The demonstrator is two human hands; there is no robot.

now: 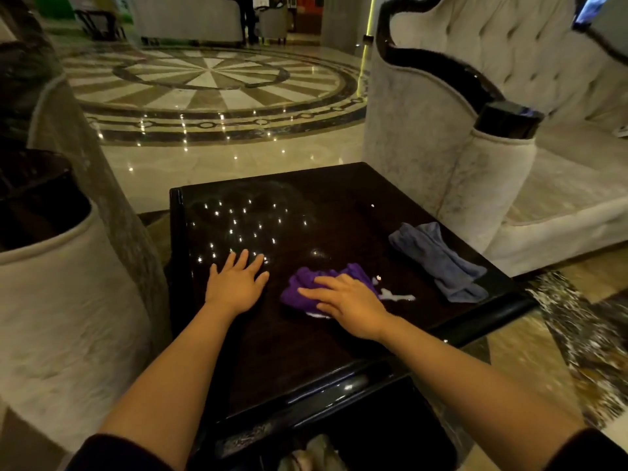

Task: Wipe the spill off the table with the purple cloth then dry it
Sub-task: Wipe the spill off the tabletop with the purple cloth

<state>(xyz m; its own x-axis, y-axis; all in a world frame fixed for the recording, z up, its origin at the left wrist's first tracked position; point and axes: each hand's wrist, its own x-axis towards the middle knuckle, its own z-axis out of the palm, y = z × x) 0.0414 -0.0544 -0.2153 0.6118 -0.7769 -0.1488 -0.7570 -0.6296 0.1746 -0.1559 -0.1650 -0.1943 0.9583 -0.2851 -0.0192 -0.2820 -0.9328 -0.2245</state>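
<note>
the dark table (339, 362) carries everything. on its right side the grey cloth (438, 260) lies untouched, its long axis running away from me. my left hand (236, 283) rests flat and spread, holding nothing. my right hand (346, 300) presses the bunched purple cloth (302, 287) down, fingers laid over it. the white spill (396, 295) lies just right of that hand, so i judge the wipe goes rightward.
</note>
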